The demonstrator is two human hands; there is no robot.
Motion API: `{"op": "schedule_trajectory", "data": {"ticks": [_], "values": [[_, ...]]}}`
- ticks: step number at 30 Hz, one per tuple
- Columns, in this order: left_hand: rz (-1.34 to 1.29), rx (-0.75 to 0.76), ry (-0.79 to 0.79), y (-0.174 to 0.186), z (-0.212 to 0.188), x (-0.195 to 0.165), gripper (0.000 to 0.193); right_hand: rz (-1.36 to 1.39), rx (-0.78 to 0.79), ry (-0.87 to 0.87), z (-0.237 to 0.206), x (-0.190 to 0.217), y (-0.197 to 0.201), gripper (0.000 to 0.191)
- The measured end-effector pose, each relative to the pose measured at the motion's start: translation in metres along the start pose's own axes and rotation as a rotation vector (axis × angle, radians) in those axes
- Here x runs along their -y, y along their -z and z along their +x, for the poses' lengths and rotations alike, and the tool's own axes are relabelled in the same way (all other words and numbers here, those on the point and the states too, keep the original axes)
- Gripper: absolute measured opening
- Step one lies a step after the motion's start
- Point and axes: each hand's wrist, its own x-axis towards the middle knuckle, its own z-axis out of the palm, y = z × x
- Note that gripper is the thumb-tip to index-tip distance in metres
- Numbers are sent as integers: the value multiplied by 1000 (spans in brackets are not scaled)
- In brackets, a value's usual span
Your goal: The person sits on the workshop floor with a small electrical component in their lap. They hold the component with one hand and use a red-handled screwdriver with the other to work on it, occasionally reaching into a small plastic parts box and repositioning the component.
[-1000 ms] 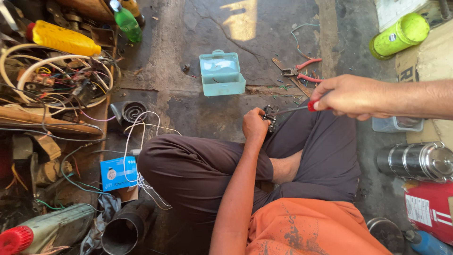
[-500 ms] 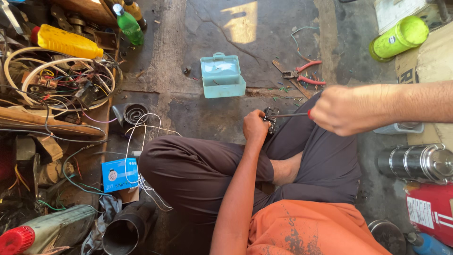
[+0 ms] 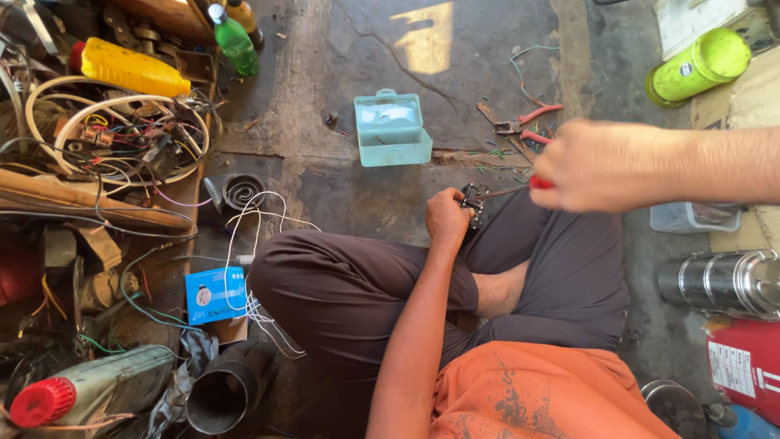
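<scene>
**Count of things on the workshop floor**

We count two hands at work: one left hand and one right hand. Between them we see one small dark part and one red-handled tool.

On the concrete floor we count:

- one pale blue plastic box
- one pair of red-handled pliers
- one small blue carton
- one green bottle
- one yellow bottle
- one lime-green canister
- one steel flask
- one black pipe
- one grey bottle with a red cap

The tangled wires on the left are too many for us to count.
</scene>
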Motion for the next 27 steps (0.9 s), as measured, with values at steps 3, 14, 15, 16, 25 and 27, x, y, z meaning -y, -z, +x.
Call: {"op": "schedule_trajectory", "data": {"ticks": [3,14,15,16,25,27], "values": [[7,19,5,1,2,0,44,-379,9,315,-4,3,21,28],[22,80,39,6,8,-4,44,1035,25,-905,21,2,8,31],[10,83,36,6,8,-3,43,975,25,-851,25,1,9,32],[-9,92,59,6,8,-2,44,911,19,-798,29,-2,11,33],[-14,110,73,-1,11,4,47,-89,156,121,5,-7,28,36],[-7,99,67,-2,13,4,48,-258,77,249,-3,-4,22,44]]}}
